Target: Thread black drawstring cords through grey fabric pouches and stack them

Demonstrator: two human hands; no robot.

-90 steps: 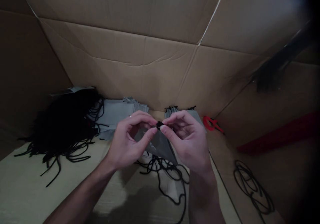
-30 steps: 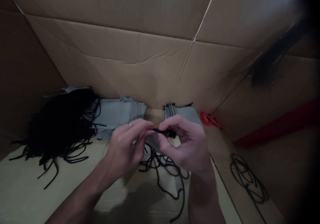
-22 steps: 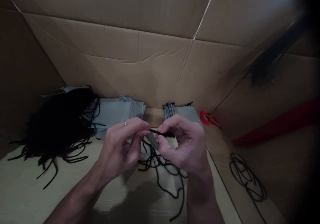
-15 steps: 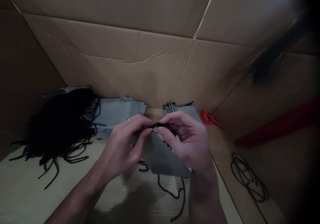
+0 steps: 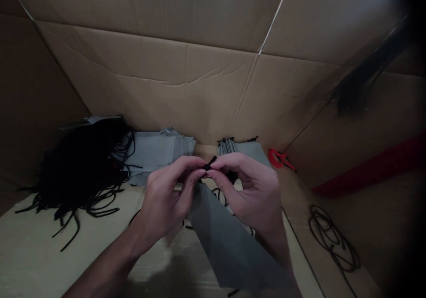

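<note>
Between both hands a short black cord (image 5: 210,163) is pinched, its tip sticking up past the fingertips. My left hand (image 5: 171,191) grips it with thumb and forefinger, closed. My right hand (image 5: 251,187) pinches the same cord from the other side, also closed. Below the fingers hangs a flat grey pouch-like piece (image 5: 229,245), its upper corner by my left fingertips and its lower part in front of my right wrist. Whether the cord is knotted is hidden by the fingers. Thin black cord loops show behind the right thumb.
At the left lies a heap of black cords (image 5: 83,169). Stacked grey pieces (image 5: 153,147) sit beside it, and a second grey stack (image 5: 251,151) stands behind my right hand. Red-handled scissors (image 5: 279,158) and a coiled black cord (image 5: 333,240) lie right. Cardboard walls (image 5: 149,58) surround the surface.
The grey piece has swung lower and toward me, and now hangs across my right wrist. The black cord's end has turned upward between the fingertips. Both hands stay close together.
</note>
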